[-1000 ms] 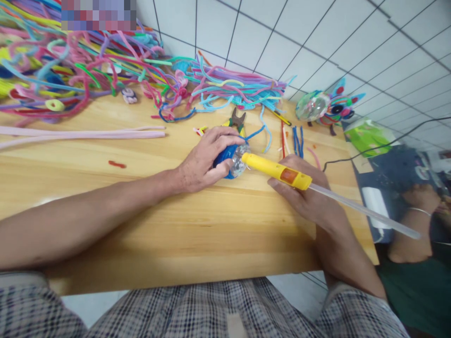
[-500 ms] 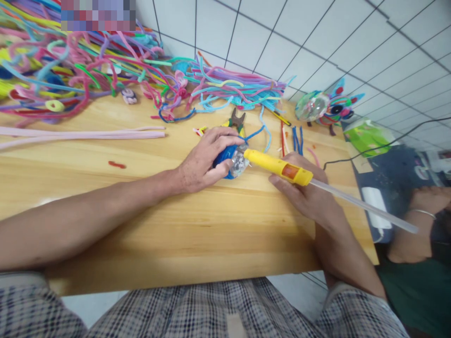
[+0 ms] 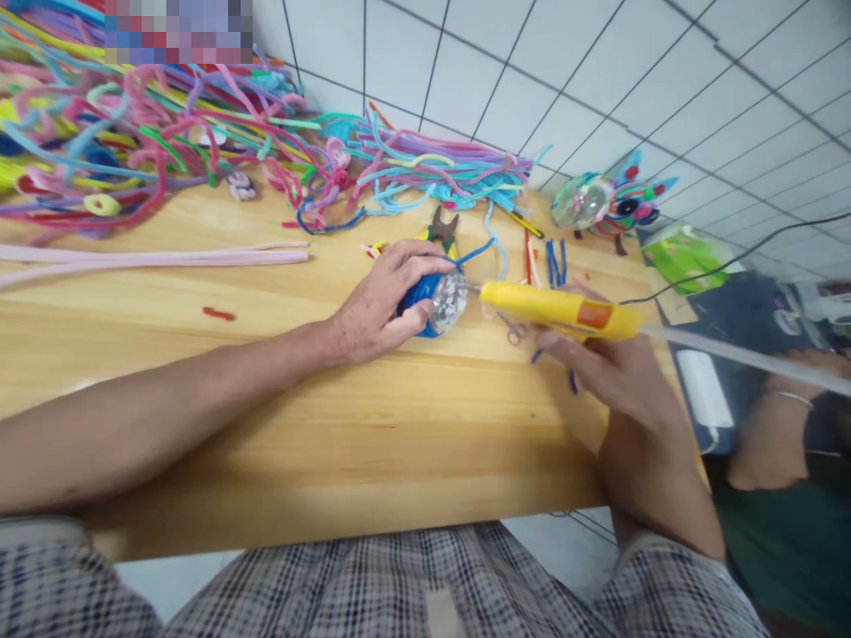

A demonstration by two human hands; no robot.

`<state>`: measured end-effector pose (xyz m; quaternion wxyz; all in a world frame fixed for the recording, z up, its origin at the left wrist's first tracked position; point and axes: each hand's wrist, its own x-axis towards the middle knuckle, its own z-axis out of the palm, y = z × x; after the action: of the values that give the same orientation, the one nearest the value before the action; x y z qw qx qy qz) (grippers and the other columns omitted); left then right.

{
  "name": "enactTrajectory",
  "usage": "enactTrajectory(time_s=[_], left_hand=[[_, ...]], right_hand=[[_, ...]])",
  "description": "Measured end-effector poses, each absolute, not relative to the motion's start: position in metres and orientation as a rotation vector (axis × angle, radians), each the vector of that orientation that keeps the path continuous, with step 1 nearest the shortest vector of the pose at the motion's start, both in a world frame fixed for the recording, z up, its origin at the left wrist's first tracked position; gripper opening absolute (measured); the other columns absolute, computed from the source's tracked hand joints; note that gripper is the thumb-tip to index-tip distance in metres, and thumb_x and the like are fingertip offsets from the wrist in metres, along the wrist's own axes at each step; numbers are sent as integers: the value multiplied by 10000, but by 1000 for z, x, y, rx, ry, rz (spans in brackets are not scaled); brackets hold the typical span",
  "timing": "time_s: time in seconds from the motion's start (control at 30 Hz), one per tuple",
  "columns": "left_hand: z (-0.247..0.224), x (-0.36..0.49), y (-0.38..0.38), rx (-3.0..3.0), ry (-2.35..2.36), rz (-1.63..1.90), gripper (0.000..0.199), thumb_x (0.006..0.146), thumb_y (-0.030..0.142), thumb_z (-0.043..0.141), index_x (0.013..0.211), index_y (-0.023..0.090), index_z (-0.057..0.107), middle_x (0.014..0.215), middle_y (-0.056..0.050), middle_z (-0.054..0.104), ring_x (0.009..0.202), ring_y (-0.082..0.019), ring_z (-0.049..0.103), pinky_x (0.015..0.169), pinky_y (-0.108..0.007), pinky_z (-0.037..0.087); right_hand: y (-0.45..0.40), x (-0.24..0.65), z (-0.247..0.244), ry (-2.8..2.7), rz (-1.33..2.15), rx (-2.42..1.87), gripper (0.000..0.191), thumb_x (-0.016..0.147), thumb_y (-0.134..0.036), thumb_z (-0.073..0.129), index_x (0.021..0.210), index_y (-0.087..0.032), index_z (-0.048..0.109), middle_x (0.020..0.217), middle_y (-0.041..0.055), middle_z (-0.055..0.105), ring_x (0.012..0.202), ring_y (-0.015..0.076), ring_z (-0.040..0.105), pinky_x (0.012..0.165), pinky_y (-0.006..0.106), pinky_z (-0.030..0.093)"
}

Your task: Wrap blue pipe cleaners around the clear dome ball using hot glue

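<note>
My left hand (image 3: 378,306) is wrapped round a clear plastic bottle piece covered partly in blue pipe cleaner (image 3: 450,303), holding it against the table. A loose blue end sticks out above it. In my right hand (image 3: 615,363) is a yellow hot glue gun (image 3: 551,310), smeared by motion, with a long clear glue stick (image 3: 745,350) out of its back. Its nozzle points left, a little way off the clear end of the bottle piece. Pliers (image 3: 443,229) lie just behind my left hand. Small scissors (image 3: 516,331) show below the glue gun, partly covered.
Heaped pipe cleaners (image 3: 160,133) and a bundle of them (image 3: 452,168) lie along the wall. A finished bottle figure (image 3: 598,202), a green packet (image 3: 684,259) and a black cable (image 3: 751,257) are at the right. Another person's arm (image 3: 775,434) is at the right edge.
My right hand has moved to the right with the glue gun, drawing its nozzle away from the bottle piece. Scissors and short blue pieces now show beneath. My left hand keeps its hold.
</note>
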<state>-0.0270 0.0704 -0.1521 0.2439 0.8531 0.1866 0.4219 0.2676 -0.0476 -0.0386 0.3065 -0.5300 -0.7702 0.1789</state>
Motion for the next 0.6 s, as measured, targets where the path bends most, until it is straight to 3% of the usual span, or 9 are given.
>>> enactTrajectory(time_s=[0.17, 0.3, 0.43, 0.6], left_hand=[[-149, -31, 69, 2315, 477, 1172, 467, 1160, 492, 484, 1544, 261, 613, 1543, -154, 633, 1444, -349, 603, 1280, -597, 488], [-153, -33, 75, 2301, 441, 1164, 492, 1133, 448, 557, 1603, 309, 598, 1541, -122, 637, 1419, -390, 610, 1248, -655, 521], [-162, -33, 86, 2285, 318, 1212, 634, 1072, 517, 614, 1694, 472, 497, 1564, -62, 613, 1366, -452, 573, 1154, -778, 541], [-164, -34, 88, 2315, 318, 1202, 636, 1078, 492, 610, 1702, 446, 494, 1551, -65, 616, 1363, -443, 573, 1159, -779, 536]], right_hand=[[-39, 329, -40, -1606, 520, -1596, 474, 858, -735, 867, 962, -276, 811, 891, 32, 774, 704, 207, 655, 608, 355, 523], [-41, 389, -64, -1268, 401, -1864, 446, 792, -668, 853, 869, -237, 768, 786, 28, 697, 673, 180, 568, 626, 352, 463], [-51, 438, -98, -974, 270, -2165, 365, 839, -578, 787, 822, -222, 709, 724, 32, 650, 660, 183, 513, 643, 379, 431], [-54, 481, -132, -917, 156, -2286, 373, 903, -556, 738, 750, -234, 628, 741, 68, 654, 710, 212, 552, 709, 422, 462]])
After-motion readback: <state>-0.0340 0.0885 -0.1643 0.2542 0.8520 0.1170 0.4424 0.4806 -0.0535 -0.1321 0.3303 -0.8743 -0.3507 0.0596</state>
